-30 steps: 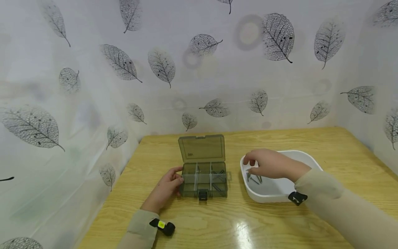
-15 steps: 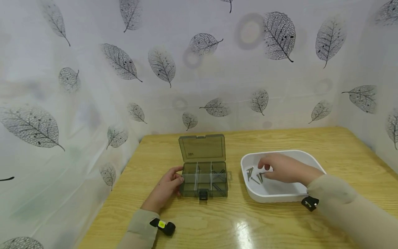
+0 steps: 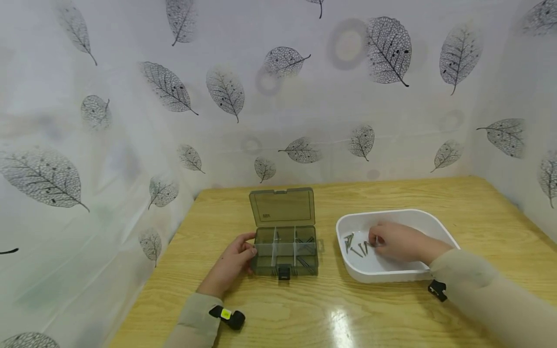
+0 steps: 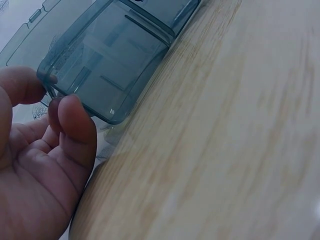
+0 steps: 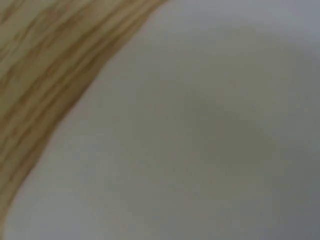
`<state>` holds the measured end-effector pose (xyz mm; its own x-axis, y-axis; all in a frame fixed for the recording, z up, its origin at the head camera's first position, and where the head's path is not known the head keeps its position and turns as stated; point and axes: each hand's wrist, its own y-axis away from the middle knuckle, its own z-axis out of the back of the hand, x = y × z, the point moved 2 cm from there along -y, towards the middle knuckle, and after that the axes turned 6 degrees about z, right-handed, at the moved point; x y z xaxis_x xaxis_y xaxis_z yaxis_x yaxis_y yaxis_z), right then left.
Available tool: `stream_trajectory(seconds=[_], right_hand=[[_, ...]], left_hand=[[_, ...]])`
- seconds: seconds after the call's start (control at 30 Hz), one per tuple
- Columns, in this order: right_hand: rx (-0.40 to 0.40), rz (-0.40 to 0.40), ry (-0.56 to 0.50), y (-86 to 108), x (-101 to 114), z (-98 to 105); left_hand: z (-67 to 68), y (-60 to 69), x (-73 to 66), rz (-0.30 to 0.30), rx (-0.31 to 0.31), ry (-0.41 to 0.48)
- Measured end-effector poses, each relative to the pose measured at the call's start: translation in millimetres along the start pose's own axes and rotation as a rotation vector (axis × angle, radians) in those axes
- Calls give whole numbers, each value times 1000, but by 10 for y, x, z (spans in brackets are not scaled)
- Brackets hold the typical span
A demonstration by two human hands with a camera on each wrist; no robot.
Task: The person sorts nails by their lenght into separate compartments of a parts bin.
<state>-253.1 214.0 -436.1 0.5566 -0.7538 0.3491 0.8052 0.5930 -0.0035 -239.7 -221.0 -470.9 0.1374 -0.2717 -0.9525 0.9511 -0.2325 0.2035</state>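
Observation:
A translucent grey-green compartment box (image 3: pixel 285 261) stands with its lid (image 3: pixel 284 208) raised. Thin screws (image 3: pixel 306 263) lie in its right-hand compartments, and there is a small piece in the upper middle one. My left hand (image 3: pixel 230 263) grips the left side of the box; the left wrist view shows the thumb and fingers of the hand (image 4: pixel 45 150) pinching a corner of the box (image 4: pixel 115 55). My right hand (image 3: pixel 402 243) is inside the white tray (image 3: pixel 378 277), fingers bent down near its floor. Whether a screw is between its fingertips is unclear. Several screws (image 3: pixel 357 252) lie to its left.
Both containers stand on a wooden table (image 3: pixel 278 309), the tray to the right of the box. A pale curtain with leaf prints (image 3: pixel 304 96) hangs behind and at both sides. The right wrist view shows mostly the blurred white tray (image 5: pixel 175 140).
My right hand has moved right and down, from above the screws at the tray's left side to near the floor at its middle. My left hand and the box have stayed in place.

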Motion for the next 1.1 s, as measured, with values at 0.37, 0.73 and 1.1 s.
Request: stream_trajectory(seconds=[0.37, 0.73, 1.1], right_hand=[[15, -3, 18, -66, -29, -72], [-37, 10, 6, -46, 52, 21], [-71, 60, -48, -43, 205, 175]], left_hand=[[10, 28, -9, 3, -4, -1], [12, 15, -7, 0, -4, -7], [-11, 13, -10, -2, -10, -9]])
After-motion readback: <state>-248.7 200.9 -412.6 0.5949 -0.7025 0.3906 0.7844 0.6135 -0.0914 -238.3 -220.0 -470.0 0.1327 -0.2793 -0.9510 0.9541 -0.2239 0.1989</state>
